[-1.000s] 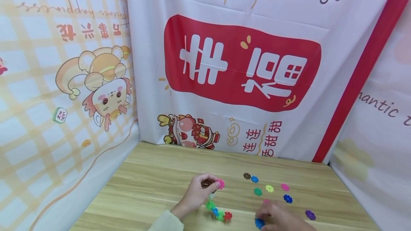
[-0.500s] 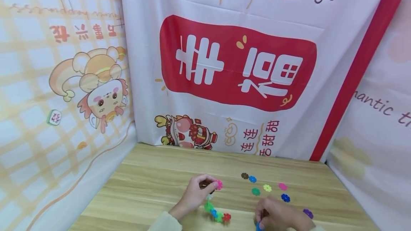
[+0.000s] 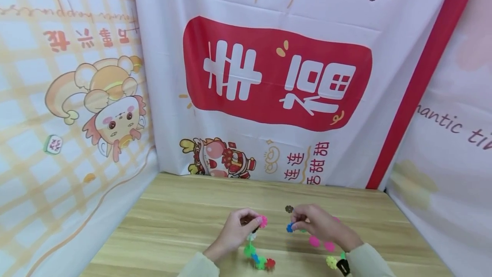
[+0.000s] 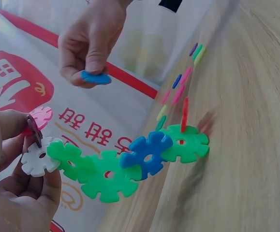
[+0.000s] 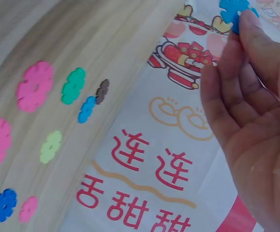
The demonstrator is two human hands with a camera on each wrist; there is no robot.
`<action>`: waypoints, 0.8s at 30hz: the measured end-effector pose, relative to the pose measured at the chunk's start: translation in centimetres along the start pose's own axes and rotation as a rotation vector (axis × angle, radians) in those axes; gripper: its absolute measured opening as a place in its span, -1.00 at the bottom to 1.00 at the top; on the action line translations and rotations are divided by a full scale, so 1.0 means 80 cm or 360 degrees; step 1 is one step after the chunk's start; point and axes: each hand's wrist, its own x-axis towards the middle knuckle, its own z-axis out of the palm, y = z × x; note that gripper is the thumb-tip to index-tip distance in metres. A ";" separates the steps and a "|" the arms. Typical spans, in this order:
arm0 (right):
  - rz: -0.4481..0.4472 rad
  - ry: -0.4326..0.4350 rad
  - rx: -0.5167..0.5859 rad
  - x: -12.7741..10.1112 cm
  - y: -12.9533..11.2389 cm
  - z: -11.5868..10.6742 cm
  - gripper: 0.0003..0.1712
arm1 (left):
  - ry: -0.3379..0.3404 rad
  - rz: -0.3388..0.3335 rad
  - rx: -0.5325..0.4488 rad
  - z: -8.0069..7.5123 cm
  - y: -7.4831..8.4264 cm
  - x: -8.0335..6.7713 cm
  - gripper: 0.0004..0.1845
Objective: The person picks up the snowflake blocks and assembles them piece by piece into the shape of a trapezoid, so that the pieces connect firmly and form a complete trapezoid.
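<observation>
The blue disc [image 3: 290, 227], pinched by the right hand [image 3: 317, 223], has been brought to 3 o'clock of the left hand [image 3: 235, 231], by which the disc chain [image 3: 249, 250], trailing toward 5 o'clock, is gripped; linking seems nearer.

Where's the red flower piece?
The red flower piece is low in the head view, right of the left hand. The left wrist view shows it joined to a green flower piece at the chain's far end.
</observation>
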 end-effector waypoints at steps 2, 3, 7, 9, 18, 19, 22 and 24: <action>0.0038 0.0010 0.0020 0.005 -0.005 -0.003 -0.89 | -0.0006 0.0002 -0.0008 0.002 0.002 0.000 -0.76; 0.0054 0.0018 0.0028 0.007 -0.007 -0.004 -0.89 | -0.0009 0.0004 -0.0011 0.004 0.004 0.000 -0.76; 0.0058 0.0085 0.0017 0.014 -0.015 -0.004 -0.90 | -0.0023 0.0015 -0.0021 0.008 0.009 0.001 -0.77; 0.0034 0.0139 0.0010 0.017 -0.018 -0.002 -0.91 | -0.0036 0.0023 -0.0022 0.010 0.009 0.001 -0.77; -0.0158 0.0342 -0.0073 0.027 -0.027 0.010 -0.93 | -0.0085 0.0109 -0.0020 0.021 0.011 0.001 -0.79; -0.0165 0.0343 -0.0073 0.028 -0.028 0.011 -0.92 | -0.0092 0.0112 -0.0026 0.021 0.011 0.001 -0.79; -0.0205 0.0323 -0.0052 0.029 -0.030 0.010 -0.90 | -0.0101 0.0112 -0.0036 0.023 0.013 0.000 -0.79; -0.0250 0.0311 -0.0052 0.030 -0.032 0.009 -0.88 | -0.0104 0.0101 -0.0040 0.024 0.014 0.000 -0.79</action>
